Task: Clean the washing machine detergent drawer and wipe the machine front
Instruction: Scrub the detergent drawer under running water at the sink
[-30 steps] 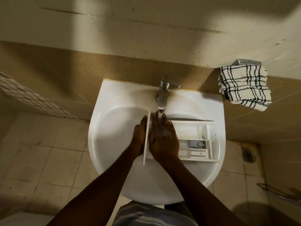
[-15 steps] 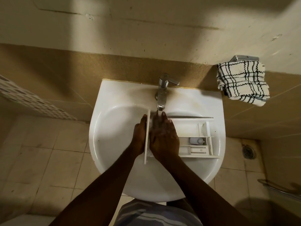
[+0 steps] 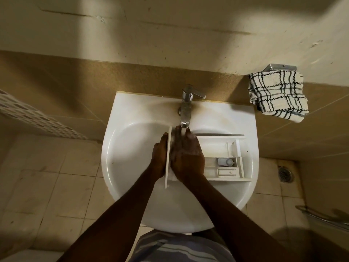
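Observation:
The white detergent drawer lies across the white sink, its front panel standing on edge at the left. My left hand grips the outer side of that panel. My right hand lies flat inside the drawer's left compartment, fingers stretched toward the tap, and water runs onto them. Foam shows on its back. A bit of white shows under its heel; I cannot tell what it is. A small grey-blue insert sits in a right compartment.
A checked cloth hangs on a metal holder on the wall at the right. A floor drain lies right of the sink, a metal rail lower right, and a perforated white basket at the left.
Both hands stay at the drawer's front end under the running water. Only the view has shifted slightly.

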